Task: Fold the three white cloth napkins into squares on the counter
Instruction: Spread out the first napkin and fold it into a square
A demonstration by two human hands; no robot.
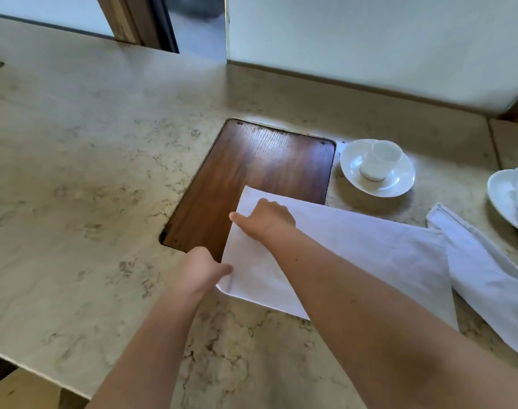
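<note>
Two napkins in view; a third isn't visible. The napkin (340, 255) being worked lies flat on the counter (89, 172), its left end over the inset wooden board (251, 169). Left hand (203, 268) pinches the near-left corner; right hand (266, 218) presses on the far-left edge, fingers curled over it, thumb out. To fold well: match both left corners, carry them together to the right end, align edges, then crease from the fold outward. Its long axis runs left-right, skewed slightly, left end pointing at the board. The other napkin (487, 276) sits just right, slightly overlapped, near a cup and saucer (377, 168).
</note>
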